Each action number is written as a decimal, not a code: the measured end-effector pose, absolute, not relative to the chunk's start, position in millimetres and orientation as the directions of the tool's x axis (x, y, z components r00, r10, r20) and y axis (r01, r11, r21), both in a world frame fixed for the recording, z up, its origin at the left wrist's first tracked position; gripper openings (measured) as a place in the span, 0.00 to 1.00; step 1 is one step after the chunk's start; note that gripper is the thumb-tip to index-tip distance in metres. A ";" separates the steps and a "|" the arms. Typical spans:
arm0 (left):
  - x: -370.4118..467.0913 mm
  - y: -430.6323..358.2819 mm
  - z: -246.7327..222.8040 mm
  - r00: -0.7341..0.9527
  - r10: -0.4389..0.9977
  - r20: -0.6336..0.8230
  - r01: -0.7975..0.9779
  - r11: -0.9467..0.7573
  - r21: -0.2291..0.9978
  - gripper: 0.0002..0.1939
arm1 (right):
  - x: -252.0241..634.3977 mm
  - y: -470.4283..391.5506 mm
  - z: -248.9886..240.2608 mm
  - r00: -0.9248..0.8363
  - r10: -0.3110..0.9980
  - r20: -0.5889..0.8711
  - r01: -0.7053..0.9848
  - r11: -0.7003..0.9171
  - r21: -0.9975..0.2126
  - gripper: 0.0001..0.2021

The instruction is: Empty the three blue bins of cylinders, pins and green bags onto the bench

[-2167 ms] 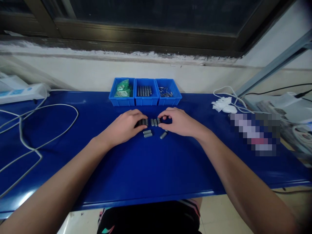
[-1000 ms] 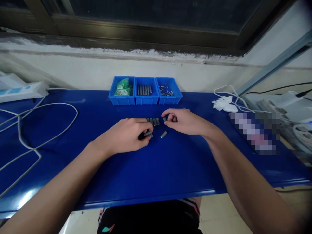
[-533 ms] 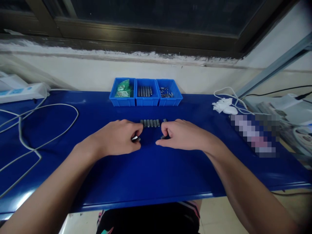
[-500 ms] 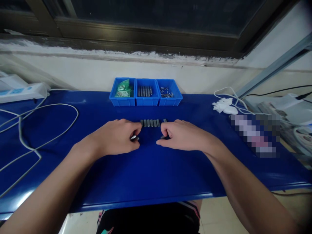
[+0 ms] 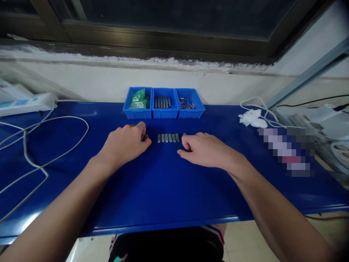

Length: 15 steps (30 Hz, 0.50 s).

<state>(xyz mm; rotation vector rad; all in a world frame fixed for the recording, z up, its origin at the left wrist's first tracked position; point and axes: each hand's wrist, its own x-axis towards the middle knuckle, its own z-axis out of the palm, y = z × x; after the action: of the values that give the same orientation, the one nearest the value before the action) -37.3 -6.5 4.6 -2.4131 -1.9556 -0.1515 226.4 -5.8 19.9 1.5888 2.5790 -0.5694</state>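
Observation:
Several short grey metal cylinders [image 5: 168,138] stand side by side in a row on the blue table. Left of the row, my left hand [image 5: 125,143] is closed with thumb and fingers on a dark metal cylinder [image 5: 143,138], mostly covered by the fingers. My right hand [image 5: 204,149] is just right of the row, fingers curled and thumb reaching left. A dark bit shows inside its grip, too hidden to name. Another metal cylinder [image 5: 184,134] shows at the knuckles of that hand, apart from the row.
Three joined blue bins stand at the back: one with green packets [image 5: 138,99], one with metal cylinders [image 5: 163,102], one with small metal pins [image 5: 187,104]. White cables [image 5: 81,133] and a power strip [image 5: 29,103] lie left. Crumpled tissue [image 5: 249,117] and a blurred-out item [image 5: 286,153] lie right.
My left hand has moved left and away from me with its cylinder, uncovering the row's left end. My right hand has shifted only slightly.

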 end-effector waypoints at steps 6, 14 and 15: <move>-32.9 -5.9 11.7 0.151 0.988 0.031 0.977 -0.154 0.148 0.21 | 242.9 -2.1 24.0 -0.485 0.819 -0.306 0.863 0.391 -0.320 0.16; -66.3 5.7 7.3 0.412 0.910 -0.053 0.879 -0.381 0.286 0.34 | 262.2 5.0 33.5 -0.426 0.812 -0.399 0.879 0.269 -0.393 0.18; -67.3 7.4 5.2 0.424 0.905 -0.048 0.874 -0.394 0.286 0.32 | 262.8 6.3 33.2 -0.425 0.806 -0.412 0.882 0.266 -0.390 0.17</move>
<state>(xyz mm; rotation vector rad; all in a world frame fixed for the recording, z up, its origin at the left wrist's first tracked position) -67.3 7.4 5.2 -2.8679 -1.8380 -0.1982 262.8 6.3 33.2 1.6058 2.3921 -0.8746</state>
